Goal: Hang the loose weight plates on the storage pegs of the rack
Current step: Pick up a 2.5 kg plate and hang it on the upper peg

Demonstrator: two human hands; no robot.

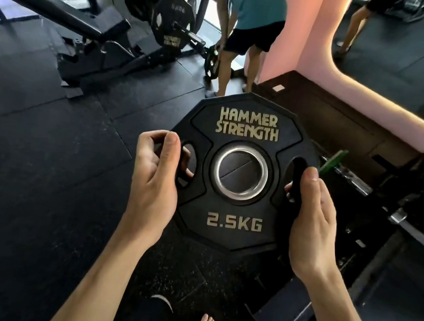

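Observation:
A black 2.5 kg weight plate [241, 170] marked HAMMER STRENGTH is held flat in front of me, face up, its steel-ringed centre hole showing the floor below. My left hand [154, 179] grips its left edge, fingers curled through the left grip slot. My right hand [309, 216] grips the right edge, fingertips coming up through the right slot. The black rack frame [420, 191] stands to the right, with a steel bar [415, 226] and a green-collared sleeve [333, 162] close to the plate's right side.
Another person [248, 28] stands ahead holding a small plate [212, 62] low by a plate-loaded machine [171, 22]. An inclined bench frame [87, 29] fills the left. A dark wooden platform [322, 116] and pink wall lie right of centre. Black rubber flooring [40, 162] spreads left.

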